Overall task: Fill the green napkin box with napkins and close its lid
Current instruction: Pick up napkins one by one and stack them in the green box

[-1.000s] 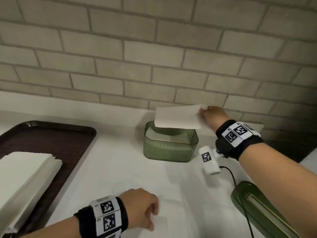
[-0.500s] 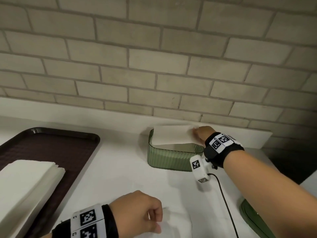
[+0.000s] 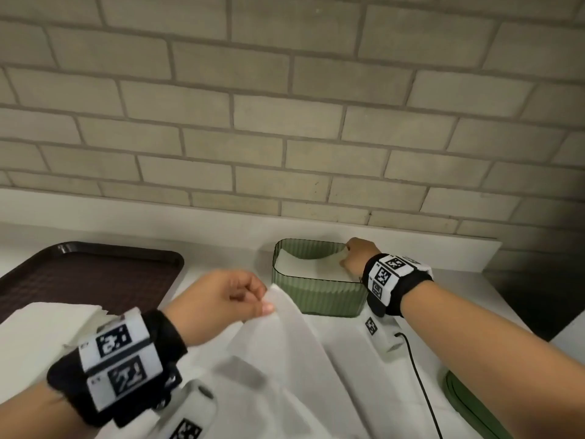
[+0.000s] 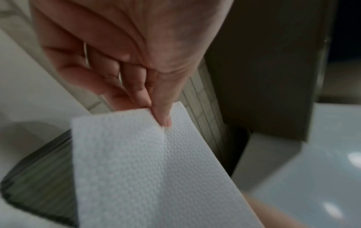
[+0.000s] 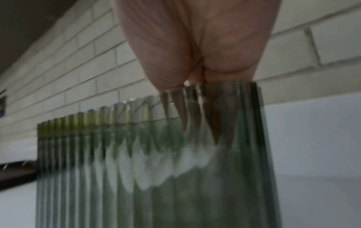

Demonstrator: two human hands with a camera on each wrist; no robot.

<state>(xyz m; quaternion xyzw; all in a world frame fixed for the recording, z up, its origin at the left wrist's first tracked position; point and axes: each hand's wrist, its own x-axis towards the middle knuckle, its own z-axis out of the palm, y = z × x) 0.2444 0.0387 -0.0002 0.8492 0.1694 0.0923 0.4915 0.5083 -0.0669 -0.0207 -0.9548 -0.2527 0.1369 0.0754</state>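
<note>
The green ribbed napkin box (image 3: 329,296) stands open by the wall, with white napkins (image 3: 304,267) inside. My right hand (image 3: 345,260) reaches into its right end and holds the top napkin's raised edge. Its fingers (image 5: 213,123) show only blurred through the box wall (image 5: 136,169). In front of the box, my left hand (image 3: 264,307) pinches the corner of another white napkin (image 3: 285,343), which hangs down to the counter. The left wrist view shows thumb and fingers (image 4: 162,114) pinching this napkin (image 4: 146,169), with the box (image 4: 39,177) beyond it.
A dark brown tray (image 3: 95,274) lies on the left with a stack of napkins (image 3: 47,324) on it. The green lid (image 3: 468,403) rests on the counter at the lower right, beside a black cable (image 3: 418,375). A brick wall rises behind the box.
My right hand has lowered its napkin from above the box down into it. My left hand has risen from the counter towards the box, lifting a napkin by its corner.
</note>
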